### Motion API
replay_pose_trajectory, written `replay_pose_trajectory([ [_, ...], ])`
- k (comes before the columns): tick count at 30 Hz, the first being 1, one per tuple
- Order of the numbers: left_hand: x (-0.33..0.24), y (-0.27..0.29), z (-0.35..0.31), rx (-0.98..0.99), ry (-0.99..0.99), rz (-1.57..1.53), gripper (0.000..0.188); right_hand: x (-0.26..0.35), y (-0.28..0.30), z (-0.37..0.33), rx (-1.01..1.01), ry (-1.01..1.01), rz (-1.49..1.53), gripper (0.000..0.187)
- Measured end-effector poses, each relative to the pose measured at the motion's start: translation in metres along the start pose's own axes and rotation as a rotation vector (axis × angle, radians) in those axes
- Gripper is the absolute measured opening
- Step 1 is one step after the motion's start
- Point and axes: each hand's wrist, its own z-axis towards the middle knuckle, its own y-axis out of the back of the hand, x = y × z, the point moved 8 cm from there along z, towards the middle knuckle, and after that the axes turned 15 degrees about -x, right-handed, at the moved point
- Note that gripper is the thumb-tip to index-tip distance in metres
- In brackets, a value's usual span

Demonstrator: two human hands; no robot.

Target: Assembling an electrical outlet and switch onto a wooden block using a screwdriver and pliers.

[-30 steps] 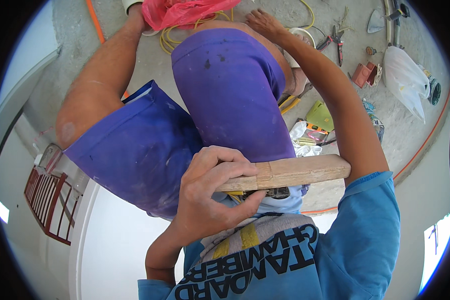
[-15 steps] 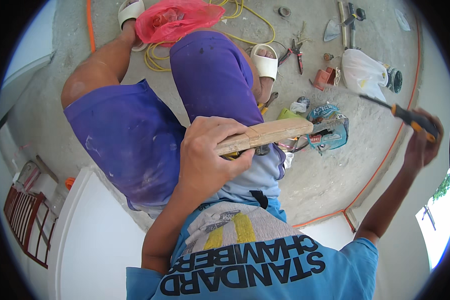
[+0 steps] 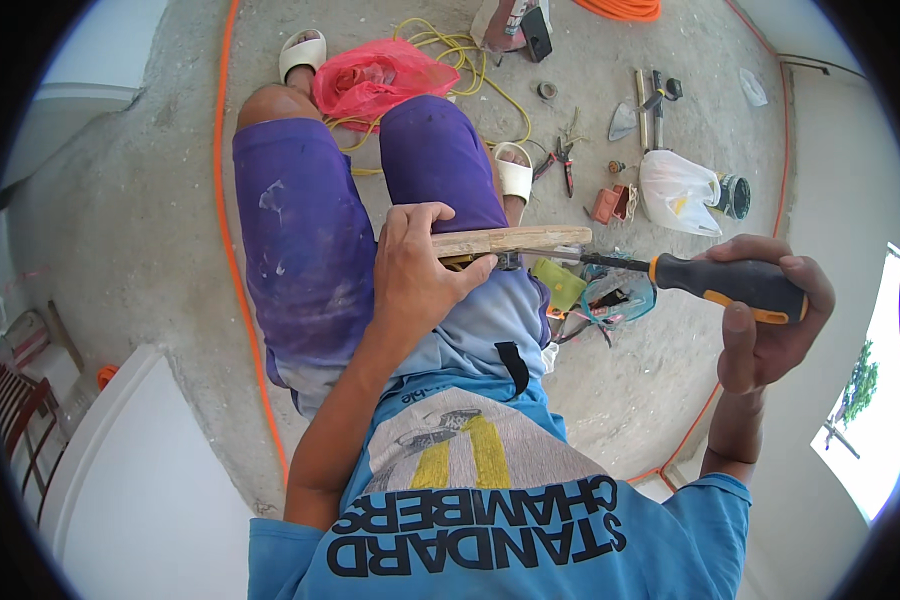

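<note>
My left hand (image 3: 410, 265) is closed around one end of a flat wooden piece (image 3: 530, 239), held level above my lap. A small metal part (image 3: 510, 262) sits against the wood's underside, by my left fingertips; its kind is hard to make out. My right hand (image 3: 760, 350) grips a screwdriver (image 3: 715, 280) by its black and orange handle. The shaft points left, and its tip end is at the underside of the wood near the metal part. Whether the tip touches that part I cannot tell.
On the concrete floor lie a pink plastic bag (image 3: 375, 82), a yellow cord (image 3: 440, 40), pliers (image 3: 567, 165), a hammer (image 3: 658, 120), a trowel (image 3: 622, 122), a white bag (image 3: 675, 190) and an orange box (image 3: 607, 206). A clear bluish bag (image 3: 625, 300) lies beyond the screwdriver.
My right hand has brought the screwdriver leftward from the far right, up to the wood. The wooden piece has turned more level, and the view has shifted.
</note>
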Motion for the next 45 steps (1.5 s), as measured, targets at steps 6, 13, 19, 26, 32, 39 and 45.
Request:
replay_pose_trajectory([
  [6,-0.004,0.012,-0.018,-0.188,-0.181,0.069,0.056,-0.02,0.011,0.012,-0.179,-0.277,0.365,0.044],
  [13,-0.025,0.009,-0.027,-0.132,-0.615,0.027,0.031,-0.077,-0.086,-0.059,0.295,-0.321,-0.242,0.058],
  [19,-0.035,0.021,-0.03,-0.1,-0.56,0.096,0.028,-0.12,-0.12,-0.101,0.203,-0.369,-0.237,0.04],
  [26,-0.04,0.021,-0.03,-0.158,-0.533,0.158,0.022,-0.12,-0.122,-0.081,0.174,-0.434,-0.292,0.037],
  [32,-0.034,0.017,-0.021,-0.143,-0.531,-0.028,0.015,-0.111,-0.111,-0.069,0.182,-0.422,-0.226,0.03],
  [39,-0.029,0.009,-0.011,-0.089,-0.499,-0.103,0.015,-0.065,-0.035,-0.004,-0.38,-0.508,0.433,0.014],
  [45,-0.024,0.004,-0.008,-0.103,-0.483,-0.132,0.013,-0.041,-0.032,0.051,-0.561,-0.344,0.698,0.015],
])
